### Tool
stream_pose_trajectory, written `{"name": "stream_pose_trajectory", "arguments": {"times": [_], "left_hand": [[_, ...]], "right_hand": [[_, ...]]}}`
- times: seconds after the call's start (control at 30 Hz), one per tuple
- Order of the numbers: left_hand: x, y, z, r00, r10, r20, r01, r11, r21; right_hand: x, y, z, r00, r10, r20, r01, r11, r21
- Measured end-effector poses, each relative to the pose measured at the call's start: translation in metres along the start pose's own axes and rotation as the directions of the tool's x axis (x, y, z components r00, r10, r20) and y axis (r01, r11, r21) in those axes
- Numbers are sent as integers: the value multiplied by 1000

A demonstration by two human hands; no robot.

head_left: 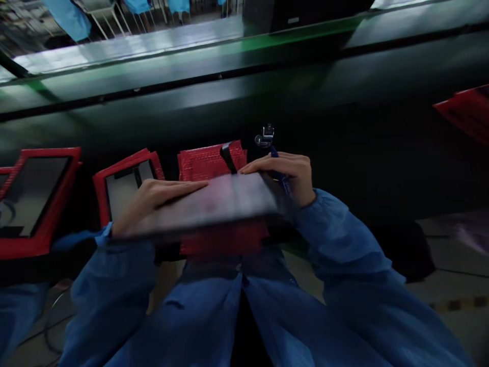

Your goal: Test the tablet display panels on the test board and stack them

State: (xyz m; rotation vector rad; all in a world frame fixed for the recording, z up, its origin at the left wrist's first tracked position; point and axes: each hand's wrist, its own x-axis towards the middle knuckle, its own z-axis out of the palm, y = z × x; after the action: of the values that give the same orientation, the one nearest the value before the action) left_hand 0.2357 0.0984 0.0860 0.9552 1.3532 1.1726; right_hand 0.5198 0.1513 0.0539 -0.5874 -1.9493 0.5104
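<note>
A flat, shiny screen panel (214, 201) is tilted in front of my body, blurred by motion. My left hand (156, 199) grips its left end, fingers stretched along the upper edge. My right hand (292, 171) closes on the upper right edge and also has a blue pen (281, 176) between its fingers. A dark strip (228, 157) sticks up behind the panel's upper edge; I cannot tell if it is attached. Below and behind the panel lie red bubble-wrap bags (208, 160), partly hidden by it.
To the left, red-framed panels (25, 247) lie on the dark bench, with another red-edged panel (126, 171) nearer me. A small shiny object (265, 136) sits beyond my right hand. More red wrap (468, 109) is at far right. A green-edged ledge (183, 51) runs across the back.
</note>
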Motion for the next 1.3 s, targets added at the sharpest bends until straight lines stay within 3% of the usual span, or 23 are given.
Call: {"name": "stream_pose_trajectory", "arguments": {"times": [0.07, 0.17, 0.23, 0.3, 0.37, 0.43, 0.47, 0.53, 0.6, 0.63, 0.7, 0.77, 0.87, 0.93, 0.97, 1.03, 1.13, 1.2, 1.3], "left_hand": [[-3, 3, -4, 989, 123, 80, -139, 961, 241], [-1, -9, -3, 942, 309, 135, -330, 766, 552], [0, -19, -4, 944, 320, 84, -306, 749, 588], [0, -26, -7, 962, 270, 41, -246, 792, 558], [-1, -29, -11, 967, 252, 44, -238, 817, 525], [-1, -32, -14, 932, 326, 156, -354, 733, 581], [1, -35, -15, 886, 387, 254, -454, 620, 640], [7, -43, -16, 743, 477, 469, -627, 254, 736], [16, -55, -17, 611, 503, 611, -650, -121, 750], [21, -61, -16, 573, 503, 647, -619, -253, 744], [30, -71, -15, 560, 480, 676, -550, -395, 736], [35, -75, -14, 616, 393, 682, -522, -444, 728], [34, -67, -14, 743, 190, 641, -522, -435, 734], [28, -56, -11, 814, 147, 561, -488, -351, 799], [25, -51, -7, 834, 178, 522, -470, -266, 841], [17, -44, 7, 832, 310, 461, -484, -2, 875], [13, -44, 39, 812, 422, 402, -564, 393, 726], [17, -51, 60, 830, 383, 405, -556, 529, 641], [26, -63, 76, 869, 320, 377, -491, 649, 581]], "right_hand": [[-2, 10, 2, 997, -66, 44, 68, 997, -38], [-12, 34, 11, 999, -51, 5, 50, 975, -216], [-14, 49, 17, 985, -44, -164, -5, 957, -291], [-11, 60, 21, 956, -25, -293, -45, 972, -231], [-4, 64, 21, 972, 71, -223, -86, 995, -57], [3, 65, 17, 976, 219, -22, -214, 968, 130], [5, 65, 13, 955, 289, 68, -296, 933, 203], [5, 68, 3, 896, 402, 191, -443, 844, 303], [0, 73, -9, 844, 465, 267, -535, 763, 363], [-2, 76, -14, 825, 487, 285, -564, 725, 396], [-7, 79, -22, 813, 517, 267, -579, 671, 464], [-9, 79, -25, 819, 528, 225, -561, 654, 507], [-9, 71, -18, 834, 506, 218, -545, 701, 459], [-8, 64, -7, 847, 482, 223, -530, 740, 414], [-9, 60, -1, 853, 466, 236, -522, 755, 396], [-11, 52, 10, 860, 419, 291, -505, 781, 367], [-16, 45, 23, 853, 326, 407, -470, 819, 328], [-18, 43, 27, 846, 298, 443, -454, 838, 302], [-22, 45, 30, 834, 321, 448, -454, 861, 228]]}}
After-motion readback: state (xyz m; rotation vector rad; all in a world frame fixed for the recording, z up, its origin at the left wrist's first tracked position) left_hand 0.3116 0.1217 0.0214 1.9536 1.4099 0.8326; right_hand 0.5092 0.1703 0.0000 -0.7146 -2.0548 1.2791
